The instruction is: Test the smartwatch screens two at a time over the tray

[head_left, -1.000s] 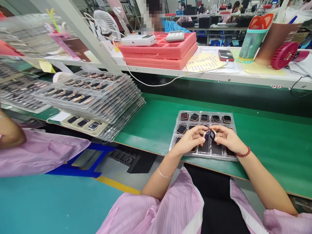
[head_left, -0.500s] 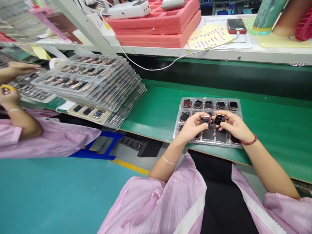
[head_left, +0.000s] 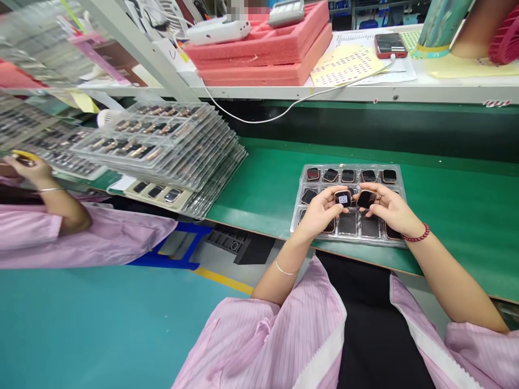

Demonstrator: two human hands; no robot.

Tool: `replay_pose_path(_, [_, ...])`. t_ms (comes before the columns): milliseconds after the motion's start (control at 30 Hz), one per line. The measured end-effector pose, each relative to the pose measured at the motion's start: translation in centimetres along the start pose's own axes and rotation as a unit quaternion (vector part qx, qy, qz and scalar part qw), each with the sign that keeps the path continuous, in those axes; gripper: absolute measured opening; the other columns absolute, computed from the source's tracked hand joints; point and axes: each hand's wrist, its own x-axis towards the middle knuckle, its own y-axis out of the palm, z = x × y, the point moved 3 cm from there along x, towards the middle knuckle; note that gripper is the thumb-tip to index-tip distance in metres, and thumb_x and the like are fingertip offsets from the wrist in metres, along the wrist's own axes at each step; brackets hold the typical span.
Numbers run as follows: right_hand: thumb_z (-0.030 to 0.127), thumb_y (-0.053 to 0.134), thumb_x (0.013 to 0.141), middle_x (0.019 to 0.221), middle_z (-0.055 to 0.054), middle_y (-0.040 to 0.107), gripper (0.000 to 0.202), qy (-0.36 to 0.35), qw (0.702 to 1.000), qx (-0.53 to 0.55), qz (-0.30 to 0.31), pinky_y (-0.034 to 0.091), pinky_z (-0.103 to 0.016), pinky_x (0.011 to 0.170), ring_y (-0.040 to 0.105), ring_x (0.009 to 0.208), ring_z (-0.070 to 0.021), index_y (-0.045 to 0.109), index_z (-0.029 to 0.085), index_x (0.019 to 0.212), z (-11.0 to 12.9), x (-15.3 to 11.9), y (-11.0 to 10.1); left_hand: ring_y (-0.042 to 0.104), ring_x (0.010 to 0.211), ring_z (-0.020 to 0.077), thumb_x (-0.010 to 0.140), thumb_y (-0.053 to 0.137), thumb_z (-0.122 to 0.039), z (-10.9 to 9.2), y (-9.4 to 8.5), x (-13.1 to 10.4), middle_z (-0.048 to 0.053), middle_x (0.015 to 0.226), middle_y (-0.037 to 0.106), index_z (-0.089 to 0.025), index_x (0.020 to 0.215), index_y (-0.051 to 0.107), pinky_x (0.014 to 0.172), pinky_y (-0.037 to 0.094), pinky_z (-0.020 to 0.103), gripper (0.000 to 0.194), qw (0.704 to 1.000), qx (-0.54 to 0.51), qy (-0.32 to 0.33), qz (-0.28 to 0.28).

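My left hand (head_left: 321,212) is closed on a strapless smartwatch (head_left: 343,199), whose lit screen shows a square code. Close beside it, my right hand (head_left: 387,208) grips a second smartwatch (head_left: 366,199) with a dark screen. Both watches are held just above a clear plastic tray (head_left: 298,202) on the green bench. Dark-faced watches such as this one (head_left: 368,176) fill the tray's back row. In the front row, two pockets (head_left: 347,223) below my hands hold no watch. My fingers hide part of the middle row.
A tall stack of clear trays (head_left: 211,156) with watch parts stands to the left. A white cable (head_left: 259,121) hangs from the shelf, which bears red foam trays (head_left: 259,59) and a phone (head_left: 390,45). At the far left, a co-worker's hand (head_left: 34,168) holds something yellow.
The left watch's screen has gone from text to a square code. The right watch's screen now looks dark. My hands stay nearly in place; the view has shifted slightly.
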Motion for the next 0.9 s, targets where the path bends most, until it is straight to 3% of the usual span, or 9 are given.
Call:
replay_pose_path(133, [0.019,0.065,0.082,0.122,-0.008,0.073,0.048,0.001,1.0,0.012,-0.023,0.063,-0.032,0.069,0.074,0.089,-0.0202,0.06,0.025,0.129,-0.1,0.1,-0.2,0.072,0.079,0.0139,0.078,0.072,-0.025,0.1,-0.2,0.0,0.009,0.109,0.072,-0.016,0.122,0.061,0.06,0.049,0.019,0.046,1.0,-0.009,-0.004,-0.002])
replay_pose_path(267, [0.023,0.065,0.085,0.121,-0.008,0.073,0.044,-0.005,0.999,0.021,-0.045,0.063,-0.031,0.067,0.072,0.086,-0.0188,0.062,0.025,0.129,0.0,0.2,-0.6,0.075,0.089,0.0194,0.079,0.074,-0.034,0.0,-0.4,0.0,0.013,0.121,0.071,-0.018,0.132,0.059,0.064,0.053,0.023,0.057,0.998,-0.048,-0.026,0.042])
replay_pose_path(500, [0.023,0.065,0.085,0.129,-0.008,0.069,0.054,-0.004,0.998,0.02,-0.064,0.065,-0.036,0.075,0.073,0.094,-0.0218,0.056,0.028,0.139,-0.1,0.2,-1.0,0.073,0.075,0.0148,0.075,0.081,-0.035,0.0,-1.0,-0.1,0.013,0.112,0.075,-0.015,0.13,0.06,0.06,0.049,0.022,0.062,0.998,-0.059,-0.023,0.028])
replay_pose_path(733, [0.022,0.069,0.083,0.126,-0.008,0.067,0.061,-0.02,0.999,0.011,-0.045,0.065,-0.036,0.075,0.074,0.092,-0.0217,0.052,0.03,0.141,-0.5,0.1,-0.5,0.074,0.086,0.0177,0.082,0.076,-0.043,-0.5,-1.0,-0.4,0.015,0.132,0.069,-0.021,0.142,0.057,0.06,0.052,0.021,0.066,0.987,-0.147,-0.045,0.046])
replay_pose_path(833, [0.025,0.069,0.084,0.12,-0.008,0.069,0.059,-0.038,0.997,-0.07,-0.016,0.065,-0.039,0.075,0.074,0.085,-0.0217,0.054,0.028,0.14,0.0,-0.4,0.3,0.071,0.073,0.0134,0.079,0.079,-0.045,-0.4,-1.3,-0.5,0.012,0.12,0.074,-0.021,0.141,0.058,0.056,0.05,0.02,0.069,0.986,-0.157,-0.044,0.04])
replay_pose_path(900, [0.024,0.069,0.084,0.119,-0.009,0.071,0.056,-0.099,0.978,-0.184,0.016,0.064,-0.045,0.081,0.072,0.089,-0.0245,0.058,0.026,0.139,0.8,-0.7,1.0,0.067,0.065,0.0109,0.077,0.082,-0.046,-0.3,-1.4,-0.6,0.01,0.107,0.076,-0.021,0.14,0.059,0.053,0.048,0.019,0.071,0.985,-0.163,-0.046,0.033])
